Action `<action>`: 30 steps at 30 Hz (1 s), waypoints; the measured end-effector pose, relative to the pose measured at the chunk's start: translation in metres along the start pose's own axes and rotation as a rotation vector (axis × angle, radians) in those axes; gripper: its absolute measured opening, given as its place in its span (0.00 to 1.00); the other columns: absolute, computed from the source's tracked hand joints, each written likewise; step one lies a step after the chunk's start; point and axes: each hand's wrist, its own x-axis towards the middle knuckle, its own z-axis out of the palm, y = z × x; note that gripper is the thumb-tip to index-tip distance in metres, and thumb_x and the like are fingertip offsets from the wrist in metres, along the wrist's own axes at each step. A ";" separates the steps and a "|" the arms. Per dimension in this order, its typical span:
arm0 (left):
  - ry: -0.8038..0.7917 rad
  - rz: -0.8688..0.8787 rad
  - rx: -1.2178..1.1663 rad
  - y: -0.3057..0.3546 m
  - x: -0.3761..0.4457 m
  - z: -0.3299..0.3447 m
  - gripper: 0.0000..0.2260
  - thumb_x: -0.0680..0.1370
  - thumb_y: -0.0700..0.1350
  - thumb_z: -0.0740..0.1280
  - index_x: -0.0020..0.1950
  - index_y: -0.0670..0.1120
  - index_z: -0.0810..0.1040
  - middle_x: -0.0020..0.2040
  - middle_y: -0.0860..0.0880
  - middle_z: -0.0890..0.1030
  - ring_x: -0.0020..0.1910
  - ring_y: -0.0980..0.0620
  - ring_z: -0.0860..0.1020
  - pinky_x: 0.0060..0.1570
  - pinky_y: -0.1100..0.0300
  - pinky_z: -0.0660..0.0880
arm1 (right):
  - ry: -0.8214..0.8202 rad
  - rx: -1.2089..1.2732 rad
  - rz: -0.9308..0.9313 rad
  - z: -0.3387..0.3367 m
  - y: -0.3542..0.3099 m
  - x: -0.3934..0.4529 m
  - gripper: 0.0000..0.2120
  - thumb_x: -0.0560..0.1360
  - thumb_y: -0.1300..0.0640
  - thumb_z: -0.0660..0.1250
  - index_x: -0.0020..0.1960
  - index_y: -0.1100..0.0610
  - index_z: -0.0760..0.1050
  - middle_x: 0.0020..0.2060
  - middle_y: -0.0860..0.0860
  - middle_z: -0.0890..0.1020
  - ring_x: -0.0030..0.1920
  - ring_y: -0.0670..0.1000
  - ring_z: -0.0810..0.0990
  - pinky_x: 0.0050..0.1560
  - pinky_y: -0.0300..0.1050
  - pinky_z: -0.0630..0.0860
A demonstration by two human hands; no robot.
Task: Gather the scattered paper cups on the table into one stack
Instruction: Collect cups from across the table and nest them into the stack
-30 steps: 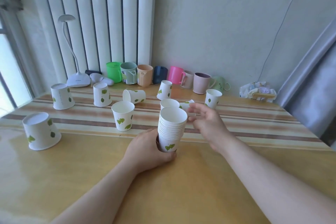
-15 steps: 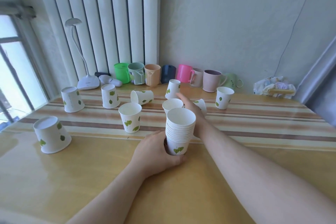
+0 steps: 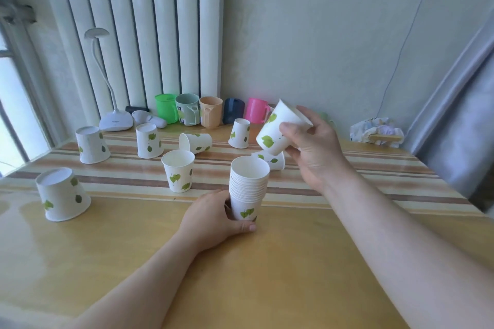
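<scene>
Paper cup [image 3: 276, 132] pinched tilted in my right hand [image 3: 312, 147] could jam crooked on the stack [image 3: 247, 189] my left hand [image 3: 213, 219] grips.

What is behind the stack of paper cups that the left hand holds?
Just behind the stack a paper cup lies on its side on the striped cloth. The stack covers its left part, and the cup in the right hand overlaps its top.

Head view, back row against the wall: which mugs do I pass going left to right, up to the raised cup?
Green mug → grey-green mug → tan mug → dark blue mug → pink mug; any further mugs are hidden behind the cup in the right hand.
</scene>
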 end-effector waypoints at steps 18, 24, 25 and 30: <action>0.023 -0.007 0.008 0.002 -0.006 -0.002 0.17 0.65 0.72 0.72 0.43 0.64 0.75 0.42 0.64 0.80 0.45 0.65 0.77 0.37 0.64 0.69 | 0.019 -0.375 0.170 -0.009 0.034 -0.031 0.36 0.69 0.34 0.73 0.74 0.45 0.75 0.61 0.43 0.83 0.60 0.44 0.83 0.62 0.49 0.80; 0.028 -0.022 -0.002 0.000 -0.001 0.002 0.20 0.64 0.72 0.72 0.48 0.62 0.78 0.43 0.63 0.82 0.45 0.65 0.78 0.38 0.63 0.71 | 0.275 -0.528 0.397 -0.042 0.086 0.002 0.27 0.77 0.59 0.72 0.75 0.51 0.75 0.57 0.50 0.82 0.51 0.52 0.82 0.60 0.55 0.81; 0.035 -0.024 0.000 -0.001 0.000 0.003 0.22 0.63 0.73 0.72 0.49 0.61 0.79 0.43 0.64 0.82 0.45 0.64 0.78 0.38 0.63 0.72 | 0.282 -0.521 0.436 -0.044 0.094 0.007 0.29 0.76 0.59 0.71 0.77 0.50 0.73 0.54 0.51 0.82 0.48 0.53 0.81 0.63 0.58 0.81; 0.046 -0.026 -0.013 -0.004 0.002 0.005 0.22 0.63 0.73 0.72 0.48 0.61 0.79 0.42 0.64 0.82 0.45 0.64 0.78 0.38 0.62 0.73 | 0.266 -0.458 0.491 -0.038 0.114 0.033 0.21 0.78 0.59 0.67 0.71 0.49 0.77 0.35 0.51 0.79 0.32 0.53 0.73 0.37 0.46 0.78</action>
